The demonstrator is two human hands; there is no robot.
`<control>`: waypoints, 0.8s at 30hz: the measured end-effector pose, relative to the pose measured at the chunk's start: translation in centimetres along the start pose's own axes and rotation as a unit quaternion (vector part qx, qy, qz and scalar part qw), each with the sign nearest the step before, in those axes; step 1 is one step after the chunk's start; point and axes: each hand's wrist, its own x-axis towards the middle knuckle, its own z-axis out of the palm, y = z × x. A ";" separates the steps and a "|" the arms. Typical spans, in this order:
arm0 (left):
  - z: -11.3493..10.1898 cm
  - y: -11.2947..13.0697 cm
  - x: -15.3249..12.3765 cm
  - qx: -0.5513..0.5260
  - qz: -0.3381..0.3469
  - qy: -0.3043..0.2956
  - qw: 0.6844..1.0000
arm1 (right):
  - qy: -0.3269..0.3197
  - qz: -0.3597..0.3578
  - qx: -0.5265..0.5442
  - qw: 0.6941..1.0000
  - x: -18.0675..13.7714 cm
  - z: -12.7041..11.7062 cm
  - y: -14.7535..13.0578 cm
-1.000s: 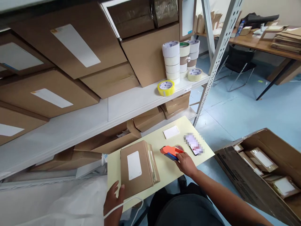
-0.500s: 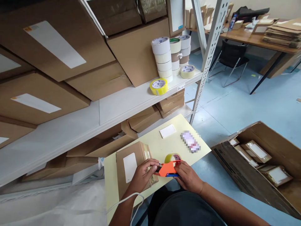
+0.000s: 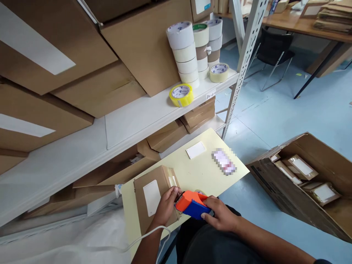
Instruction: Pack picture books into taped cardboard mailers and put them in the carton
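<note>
A small cardboard box (image 3: 150,194) with a white label lies on a pale yellow board (image 3: 200,172) in front of me. My right hand (image 3: 220,216) is wrapped round the blue handle of an orange and blue tape dispenser (image 3: 191,205), held against the box's right edge. My left hand (image 3: 166,205) has its fingers pinched at the dispenser's front end, on the box's right side; what they grip is hidden.
A white card (image 3: 195,150) and a phone (image 3: 224,162) lie further along the board. The shelf (image 3: 132,124) holds big cartons, a yellow tape roll (image 3: 180,95) and stacked tape rolls (image 3: 187,55). An open carton (image 3: 305,176) of packets lies on the floor at the right.
My right hand has picked the dispenser up off the board and brought it to the box's right edge. My left hand has left the box's near corner and gone to the dispenser's front.
</note>
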 end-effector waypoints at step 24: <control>-6.0 5.6 15.1 0.590 0.021 0.047 0.806 | 0.129 0.329 0.180 0.918 6.7 2.1 3.7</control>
